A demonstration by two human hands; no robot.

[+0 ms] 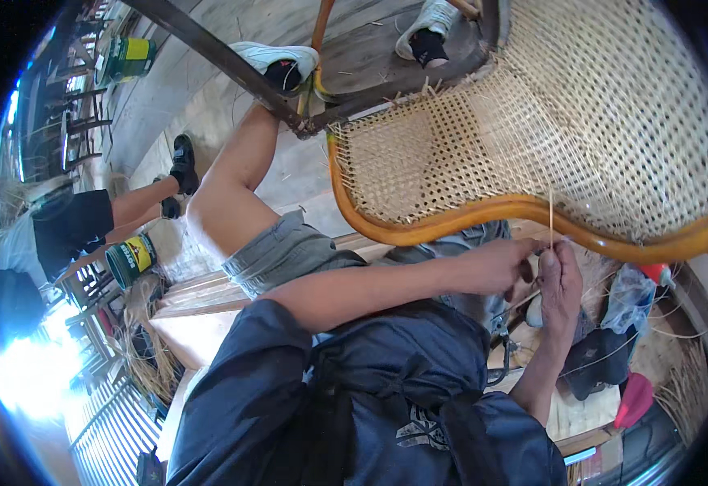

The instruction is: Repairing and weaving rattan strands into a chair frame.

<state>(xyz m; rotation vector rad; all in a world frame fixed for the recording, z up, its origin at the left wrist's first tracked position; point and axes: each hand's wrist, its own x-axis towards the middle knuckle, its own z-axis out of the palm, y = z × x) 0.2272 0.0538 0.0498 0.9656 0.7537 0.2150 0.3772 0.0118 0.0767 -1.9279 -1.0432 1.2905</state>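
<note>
A chair frame of curved orange-brown wood [483,215] with a woven cane panel [580,105] lies across my lap. Just under its rim, my left hand [495,263] and my right hand [562,283] meet. Both pinch a thin pale cane strand [550,215] that stands straight up in front of the weave. My left forearm comes in from the left over my grey shorts. My right forearm rises from the lower right. The fingertips hide the strand's lower end.
My white shoes [277,57] rest on a dark wooden bench at the top. Another person sits at the left beside a green can [131,257]; a second green can [127,57] stands farther off. A plastic bag [629,296], dark cloth, red items [633,401] and loose cane [694,389] lie at right.
</note>
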